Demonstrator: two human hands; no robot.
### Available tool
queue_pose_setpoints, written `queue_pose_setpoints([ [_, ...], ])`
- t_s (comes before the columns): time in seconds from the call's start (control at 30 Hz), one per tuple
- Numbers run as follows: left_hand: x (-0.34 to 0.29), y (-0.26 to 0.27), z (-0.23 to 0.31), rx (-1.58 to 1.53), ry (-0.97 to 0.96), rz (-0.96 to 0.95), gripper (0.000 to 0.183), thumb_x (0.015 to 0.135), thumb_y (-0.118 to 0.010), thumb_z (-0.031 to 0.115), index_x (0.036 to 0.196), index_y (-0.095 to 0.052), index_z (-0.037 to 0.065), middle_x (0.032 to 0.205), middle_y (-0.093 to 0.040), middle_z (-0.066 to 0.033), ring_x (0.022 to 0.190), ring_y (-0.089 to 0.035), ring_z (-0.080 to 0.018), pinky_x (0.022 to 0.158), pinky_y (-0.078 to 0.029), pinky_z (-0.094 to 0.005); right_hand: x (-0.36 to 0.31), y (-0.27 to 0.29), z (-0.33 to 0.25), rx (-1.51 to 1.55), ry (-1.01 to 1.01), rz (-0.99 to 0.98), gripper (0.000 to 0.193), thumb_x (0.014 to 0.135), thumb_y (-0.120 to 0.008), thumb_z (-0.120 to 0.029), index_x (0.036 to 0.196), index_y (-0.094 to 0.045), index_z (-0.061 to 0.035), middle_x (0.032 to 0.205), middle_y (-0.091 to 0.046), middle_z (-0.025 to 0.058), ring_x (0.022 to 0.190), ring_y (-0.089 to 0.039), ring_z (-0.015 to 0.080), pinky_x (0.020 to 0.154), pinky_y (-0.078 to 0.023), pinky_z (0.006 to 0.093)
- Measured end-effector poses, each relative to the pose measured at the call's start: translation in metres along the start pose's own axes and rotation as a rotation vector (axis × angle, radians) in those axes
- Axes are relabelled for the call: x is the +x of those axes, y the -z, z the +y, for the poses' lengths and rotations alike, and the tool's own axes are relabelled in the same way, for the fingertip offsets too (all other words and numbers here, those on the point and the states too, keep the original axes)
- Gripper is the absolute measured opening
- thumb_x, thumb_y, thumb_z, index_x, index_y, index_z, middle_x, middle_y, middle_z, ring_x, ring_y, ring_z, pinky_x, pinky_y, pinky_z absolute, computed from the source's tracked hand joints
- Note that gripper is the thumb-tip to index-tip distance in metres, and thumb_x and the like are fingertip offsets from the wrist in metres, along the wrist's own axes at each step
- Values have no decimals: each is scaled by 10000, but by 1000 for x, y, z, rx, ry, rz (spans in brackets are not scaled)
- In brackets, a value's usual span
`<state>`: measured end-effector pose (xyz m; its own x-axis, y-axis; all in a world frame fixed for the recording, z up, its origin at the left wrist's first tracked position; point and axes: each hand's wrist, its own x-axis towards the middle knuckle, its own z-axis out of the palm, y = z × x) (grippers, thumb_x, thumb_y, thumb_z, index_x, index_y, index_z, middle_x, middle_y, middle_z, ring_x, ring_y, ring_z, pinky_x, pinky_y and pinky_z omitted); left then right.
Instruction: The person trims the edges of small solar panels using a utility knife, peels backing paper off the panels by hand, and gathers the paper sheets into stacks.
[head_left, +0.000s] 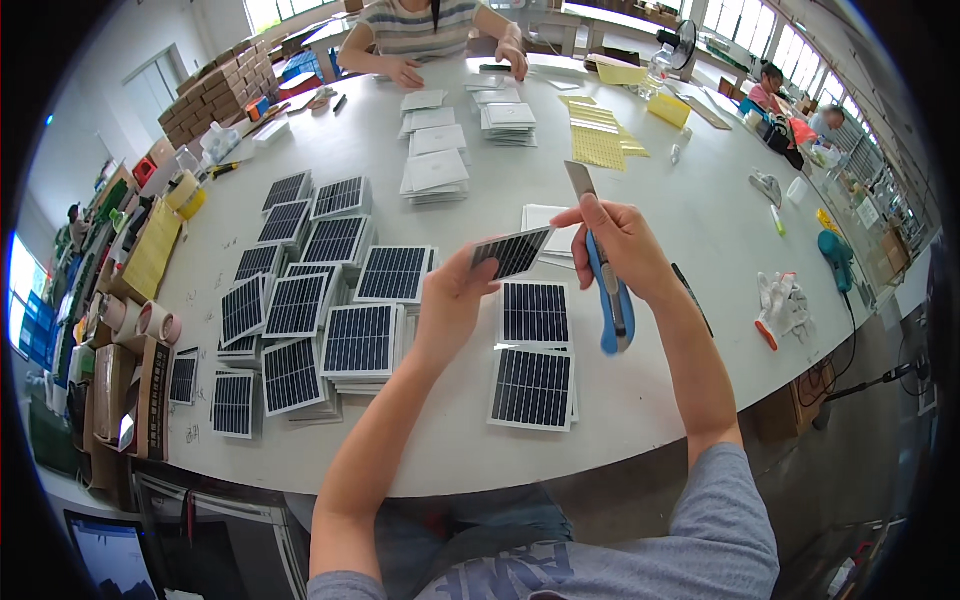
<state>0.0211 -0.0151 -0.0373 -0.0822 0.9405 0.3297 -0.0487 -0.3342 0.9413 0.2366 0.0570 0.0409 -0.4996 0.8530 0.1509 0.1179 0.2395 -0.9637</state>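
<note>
My left hand (452, 300) grips a small dark solar panel (512, 256) with a pale border, tilted above the table. In my right hand (628, 245) is a blue-handled utility knife (611, 312), its blade pointing up and away from me. The right fingertips are at the panel's far right corner; whether they touch it I cannot tell. Below my hands lie a solar panel (535, 312) and, overlapping it on the near side, a short stack of panels (532, 388). White cards or panel backs (545, 218) show partly behind the held panel.
Many stacked solar panels (362, 338) fill the table's left side. White-faced stacks (436, 172) stand farther off, before a co-worker's hands (405, 72). Yellow sheets (598, 140), gloves (782, 308), a green corded tool (834, 256) and a black pen (692, 298) lie rightward.
</note>
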Motion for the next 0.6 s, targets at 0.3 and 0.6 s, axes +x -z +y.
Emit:
queue_pose_setpoints([
  [0.3, -7, -12, 22, 507, -320, 105, 315, 891, -618, -37, 1172, -668, 98, 992, -721, -114, 851, -700, -214, 751, -527, -280, -8, -3, -12, 59, -60, 56, 550, 1042, -372, -474, 946, -627, 4, 581, -570, 42, 414, -562, 114, 381, -479, 246],
  [0.6, -7, -15, 16, 511, -417, 107, 341, 876, -628, -50, 1184, -660, 91, 1086, -712, -132, 966, -706, -260, 782, -548, -310, -29, -60, -21, 172, -355, -408, 513, 1040, -418, -394, 764, -595, 1, 561, -561, 49, 418, -541, 108, 387, -466, 254],
])
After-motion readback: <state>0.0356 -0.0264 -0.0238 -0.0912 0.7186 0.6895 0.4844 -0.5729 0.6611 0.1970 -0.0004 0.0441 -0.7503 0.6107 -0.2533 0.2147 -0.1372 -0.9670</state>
